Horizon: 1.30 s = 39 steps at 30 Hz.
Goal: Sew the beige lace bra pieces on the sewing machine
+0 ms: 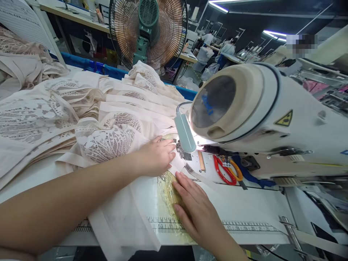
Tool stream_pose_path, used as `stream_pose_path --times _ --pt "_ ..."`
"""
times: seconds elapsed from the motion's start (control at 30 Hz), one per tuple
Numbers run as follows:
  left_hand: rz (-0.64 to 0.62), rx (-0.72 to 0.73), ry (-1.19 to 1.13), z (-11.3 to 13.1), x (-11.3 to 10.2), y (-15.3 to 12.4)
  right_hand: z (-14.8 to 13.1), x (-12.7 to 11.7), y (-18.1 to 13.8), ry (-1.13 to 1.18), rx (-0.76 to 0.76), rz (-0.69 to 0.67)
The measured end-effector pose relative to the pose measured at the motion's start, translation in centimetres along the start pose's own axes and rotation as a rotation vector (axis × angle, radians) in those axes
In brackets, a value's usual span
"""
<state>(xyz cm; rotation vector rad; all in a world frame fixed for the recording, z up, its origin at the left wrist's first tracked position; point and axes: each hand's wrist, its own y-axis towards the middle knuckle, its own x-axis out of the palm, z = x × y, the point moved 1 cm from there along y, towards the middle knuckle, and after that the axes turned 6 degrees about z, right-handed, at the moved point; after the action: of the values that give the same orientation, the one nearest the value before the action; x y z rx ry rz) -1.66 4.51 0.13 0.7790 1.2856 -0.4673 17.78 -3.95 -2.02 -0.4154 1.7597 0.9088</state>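
1. Head view. Cream cloth [126, 214] lay on the table [252, 206] at the left of the sewing machine [272, 105]; a sheer length of it showed below the left forearm and hung over the near edge.
2. Left hand [157, 157]: palm down on the cloth, fingers extended, nothing clasped. Fingertips pointed at the presser foot [183, 150], just beside it.
3. Right hand [194, 206]: loose and flattish, fingers slightly parted, no grasp seen. It rested partly over yellow tape [167, 192] on the tabletop, fingertips near the left hand; exact contact with the cloth could not be told.
4. Lamp [185, 132], pale green, hung over the foot, its light falling on the machine bed.
5. Right of the foot: a tan stick [201, 161], then red scissors [231, 180] and orange snips [239, 171], handles overlapping.
6. Ruler [168, 227] ran along the near edge, passing under the right hand.
7. Lace pieces [108, 139] lay heaped across the left side, the nearest one partly behind the left forearm.
8. Fan [148, 16] stood beyond the heap; farther back, people among other machines, blurred.
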Motion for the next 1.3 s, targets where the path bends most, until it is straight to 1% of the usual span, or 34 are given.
stream_pose_path --times 0.13,0.23,0.3,0.43,0.5,0.57,0.67,0.83,1.1,1.17,1.3 --pt "0.115 0.149 0.078 0.9 -0.5 -0.1 0.1 0.1 -0.1 0.010 0.034 -0.021" --pt "0.156 0.217 0.118 1.8 -0.7 -0.2 0.2 0.2 -0.3 0.061 0.045 0.002" --pt "0.124 0.233 0.156 2.4 -0.7 -0.4 0.3 0.2 -0.4 0.097 0.047 0.029" --pt "-0.035 0.191 0.222 3.6 -0.8 -1.1 0.3 0.0 -0.5 0.132 0.048 0.061" --pt "-0.054 0.164 0.247 4.1 -0.9 -1.6 0.3 -0.2 -0.5 0.142 0.046 0.057" --pt "-0.041 0.166 0.258 4.2 -1.1 -2.0 0.4 -0.3 -0.6 0.155 0.046 0.054" --pt "-0.027 0.184 0.252 3.8 -1.2 -2.1 0.4 -0.3 -0.7 0.179 0.051 0.076" --pt "-0.015 0.230 0.248 2.3 -1.1 -1.6 0.5 -0.2 -0.7 0.209 0.059 0.113" --pt "0.068 0.214 0.243 0.3 -0.9 -1.2 0.6 -0.3 -0.7 0.220 0.072 0.117" --pt "0.057 0.193 0.250 -0.1 -0.9 -1.0 0.6 -0.3 -0.7 0.222 0.075 0.112" --pt "-0.017 0.155 0.283 -0.7 -1.2 -0.5 0.6 -0.3 -0.7 0.226 0.079 0.101"
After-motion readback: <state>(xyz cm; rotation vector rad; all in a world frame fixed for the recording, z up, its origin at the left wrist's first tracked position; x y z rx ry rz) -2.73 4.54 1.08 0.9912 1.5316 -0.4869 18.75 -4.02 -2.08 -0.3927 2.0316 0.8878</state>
